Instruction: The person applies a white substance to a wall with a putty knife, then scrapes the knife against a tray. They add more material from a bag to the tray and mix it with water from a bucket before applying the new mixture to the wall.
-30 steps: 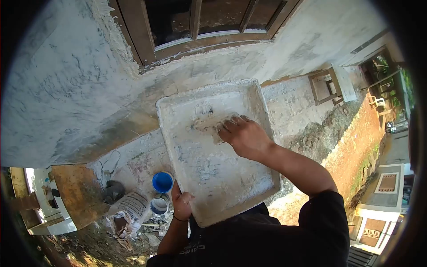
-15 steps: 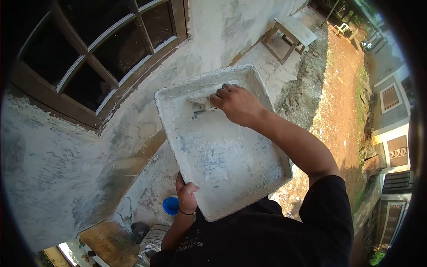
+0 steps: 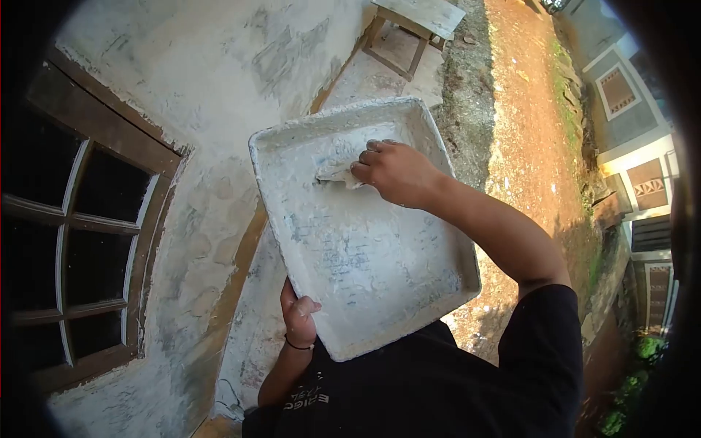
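Observation:
A rectangular tray, its inside smeared with white paste, is held tilted in front of my body. My left hand grips its lower left edge, thumb over the rim and the other fingers hidden beneath. Inside the tray near the far end, my right hand is closed around a flat, paste-coated scraper. The scraper's handle is hidden in my fingers, and its edge rests at the tray floor. Grey-white paste coats my right fingertips.
A patchy plastered wall with a wooden window frame stands at my left. Ahead is a small wooden table on the walkway. To the right run a sunlit dirt path and a neighbouring building.
My view has turned toward the path, so the window sits lower left. The scraper has shifted slightly, and the darker bare patch beside it no longer shows. My left hand keeps its hold.

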A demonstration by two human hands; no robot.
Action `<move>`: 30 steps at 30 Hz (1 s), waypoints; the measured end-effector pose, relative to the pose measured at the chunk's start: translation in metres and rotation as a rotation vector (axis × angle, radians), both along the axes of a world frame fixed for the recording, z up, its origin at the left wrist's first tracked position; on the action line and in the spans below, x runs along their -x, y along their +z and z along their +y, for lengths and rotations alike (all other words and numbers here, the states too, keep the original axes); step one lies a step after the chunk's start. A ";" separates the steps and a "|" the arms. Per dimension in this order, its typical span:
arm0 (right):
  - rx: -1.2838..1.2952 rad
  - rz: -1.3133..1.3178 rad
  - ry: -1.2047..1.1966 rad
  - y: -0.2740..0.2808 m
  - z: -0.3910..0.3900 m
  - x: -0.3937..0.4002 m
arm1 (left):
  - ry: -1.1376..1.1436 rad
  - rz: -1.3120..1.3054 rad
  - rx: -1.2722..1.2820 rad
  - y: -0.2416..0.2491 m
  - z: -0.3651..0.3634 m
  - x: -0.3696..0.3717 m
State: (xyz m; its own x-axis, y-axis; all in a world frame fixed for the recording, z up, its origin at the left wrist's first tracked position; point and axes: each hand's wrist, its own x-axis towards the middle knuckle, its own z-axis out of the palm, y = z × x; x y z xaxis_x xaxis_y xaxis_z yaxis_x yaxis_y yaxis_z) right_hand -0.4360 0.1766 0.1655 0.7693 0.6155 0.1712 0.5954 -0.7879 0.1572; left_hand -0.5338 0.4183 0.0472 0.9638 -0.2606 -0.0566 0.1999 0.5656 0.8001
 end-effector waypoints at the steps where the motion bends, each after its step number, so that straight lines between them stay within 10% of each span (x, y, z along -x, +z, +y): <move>1: -0.001 0.017 -0.042 0.004 -0.016 -0.012 | -0.018 -0.003 0.001 0.005 -0.013 -0.011; 30: -0.085 -0.008 -0.536 0.102 -0.334 -0.366 | -0.625 0.072 -0.018 0.121 -0.327 -0.530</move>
State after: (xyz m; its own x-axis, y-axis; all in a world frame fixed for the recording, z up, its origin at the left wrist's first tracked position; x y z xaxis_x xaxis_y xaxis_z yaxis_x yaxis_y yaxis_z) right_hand -0.0704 -0.1570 0.2671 0.9701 0.1210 0.2102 0.1059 -0.9910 0.0819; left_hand -0.0036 0.0915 0.1680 0.6229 -0.7722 -0.1254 0.5424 0.3107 0.7806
